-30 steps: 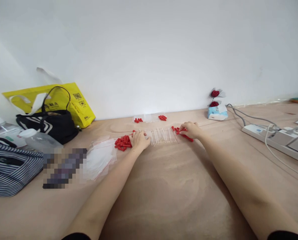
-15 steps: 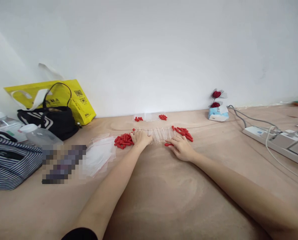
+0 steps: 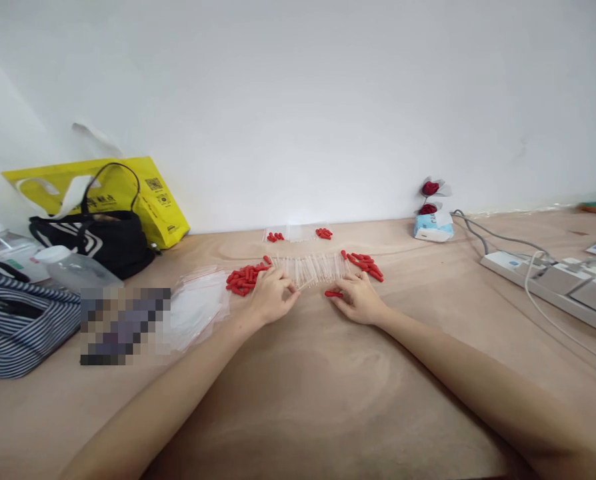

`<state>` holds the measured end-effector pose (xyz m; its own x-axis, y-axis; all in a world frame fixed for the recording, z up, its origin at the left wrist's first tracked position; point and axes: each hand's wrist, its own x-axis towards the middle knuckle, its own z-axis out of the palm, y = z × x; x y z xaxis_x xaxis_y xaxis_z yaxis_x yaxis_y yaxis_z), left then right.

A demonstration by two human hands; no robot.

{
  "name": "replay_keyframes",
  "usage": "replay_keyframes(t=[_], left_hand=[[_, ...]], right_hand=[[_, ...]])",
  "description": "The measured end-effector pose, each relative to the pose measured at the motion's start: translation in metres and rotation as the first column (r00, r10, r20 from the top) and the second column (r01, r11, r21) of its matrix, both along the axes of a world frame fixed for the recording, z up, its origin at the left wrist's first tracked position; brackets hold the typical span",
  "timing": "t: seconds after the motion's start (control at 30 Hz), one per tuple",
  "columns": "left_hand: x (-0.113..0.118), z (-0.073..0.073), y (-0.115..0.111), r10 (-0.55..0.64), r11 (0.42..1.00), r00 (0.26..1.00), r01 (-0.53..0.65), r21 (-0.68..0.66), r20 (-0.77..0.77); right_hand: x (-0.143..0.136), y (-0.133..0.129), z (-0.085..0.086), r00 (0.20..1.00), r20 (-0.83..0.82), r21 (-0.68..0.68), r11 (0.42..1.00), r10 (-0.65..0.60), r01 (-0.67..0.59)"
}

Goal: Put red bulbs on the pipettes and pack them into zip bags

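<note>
My left hand (image 3: 273, 295) is closed, thumb and forefinger pinching what looks like one thin clear tube at the near edge of the row. That row of clear tubes (image 3: 311, 268) lies side by side between my hands. In my right hand (image 3: 360, 299) a red rubber bulb (image 3: 333, 294) is held between thumb and fingers, just above or on the table. A pile of red bulbs (image 3: 243, 279) sits left of my left hand. More red bulbs (image 3: 367, 264) lie beyond my right hand.
Clear zip bags (image 3: 198, 310) lie at left. Behind the tubes are small bags (image 3: 298, 233) with red bulbs. A striped pouch (image 3: 25, 327), black bag (image 3: 113, 243) and yellow bag (image 3: 171, 217) stand left. A power strip (image 3: 528, 277) and tissue pack (image 3: 433, 227) are right.
My left hand has drawn back toward me from the far side of the tubes to their near edge. My right hand has shifted slightly left and stays on the red bulb.
</note>
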<state>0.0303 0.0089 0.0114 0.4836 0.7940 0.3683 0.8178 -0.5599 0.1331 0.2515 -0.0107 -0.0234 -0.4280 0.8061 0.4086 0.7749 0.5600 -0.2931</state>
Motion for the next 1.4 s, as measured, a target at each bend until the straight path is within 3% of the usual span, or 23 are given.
replay_keyframes(t=[0.1,0.37,0.5,0.63,0.83,1.07,1.4], left_hand=[[-0.015,-0.007,-0.012,-0.102,0.995,0.995,0.102,-0.010,-0.015],[-0.021,-0.019,-0.013,-0.072,0.996,0.996,0.074,-0.047,0.053],[-0.018,-0.022,-0.013,-0.047,0.995,0.990,0.059,-0.084,0.129],[-0.011,-0.025,-0.010,-0.047,0.989,0.983,0.071,-0.127,0.180],[0.000,-0.031,-0.001,0.015,0.989,0.982,0.013,-0.146,0.189],[-0.001,-0.034,-0.001,0.013,0.998,0.990,-0.004,-0.065,0.138],[-0.004,-0.033,-0.004,-0.071,0.997,0.985,0.067,0.030,0.157]], right_hand=[[-0.002,-0.001,-0.001,1.000,0.007,0.003,1.000,0.021,-0.021],[-0.001,0.006,-0.011,0.973,-0.112,0.015,0.980,0.200,-0.199],[-0.001,0.007,-0.012,0.975,-0.146,0.030,0.986,0.168,-0.166],[-0.002,0.006,-0.011,0.990,-0.071,0.066,0.991,0.124,-0.119],[-0.002,0.002,-0.007,0.995,-0.074,0.036,0.998,0.063,-0.060],[-0.016,0.007,-0.012,0.995,-0.090,0.051,0.998,0.043,-0.039],[-0.021,0.010,-0.014,0.992,-0.113,0.024,0.998,0.062,-0.060]])
